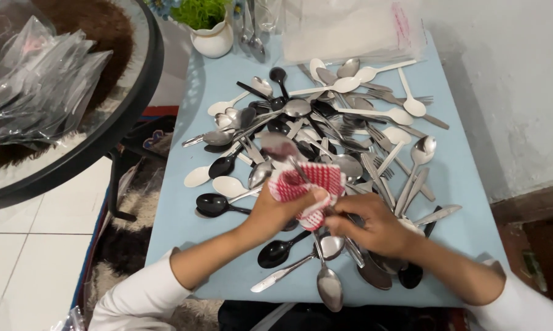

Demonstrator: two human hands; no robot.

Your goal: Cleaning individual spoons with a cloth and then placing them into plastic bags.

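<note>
My left hand grips a red-and-white checked cloth that is wrapped around a metal spoon, whose bowl sticks out up and to the left. My right hand is closed near the spoon's handle end, just right of the cloth. Both hands hover over a heap of cutlery on a light blue table: metal spoons and forks, black plastic spoons and white plastic spoons.
A white pot with a green plant stands at the table's far left corner. Clear plastic bags lie at the far edge. A round glass table with more bags stands to the left. A wall is on the right.
</note>
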